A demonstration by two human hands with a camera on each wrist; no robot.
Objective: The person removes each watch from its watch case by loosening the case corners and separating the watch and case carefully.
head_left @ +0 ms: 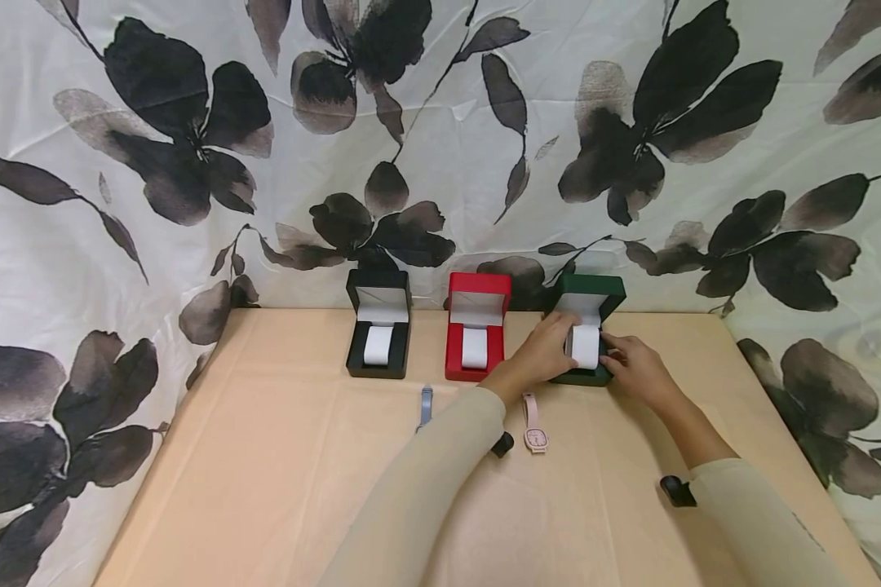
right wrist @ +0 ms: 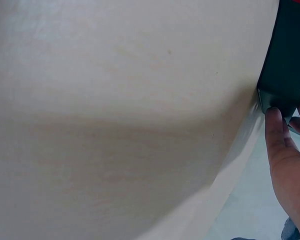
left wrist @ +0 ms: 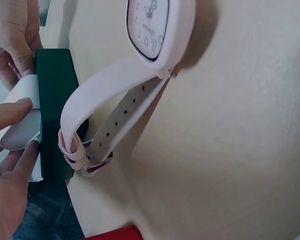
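At the back right of the table stands an open green watch box [head_left: 593,295] with a white cushion [head_left: 585,346] in it. My left hand [head_left: 539,352] pinches that cushion; in the left wrist view the thumb lies over the cushion [left wrist: 27,90] and fingers reach under its edge. My right hand [head_left: 637,368] grips the right side of the green box, one finger lying along its outer wall [right wrist: 285,60] in the right wrist view. In front of the box lies a pink watch [head_left: 535,432], its strap buckled into a loop in the left wrist view.
Left of the green box stand an open red watch box [head_left: 454,349] and an open black watch box [head_left: 356,355], each with a white cushion. A blue watch strap [head_left: 426,403] shows partly behind the left sleeve [head_left: 440,473]. A floral cloth [head_left: 499,228] hangs behind the table.
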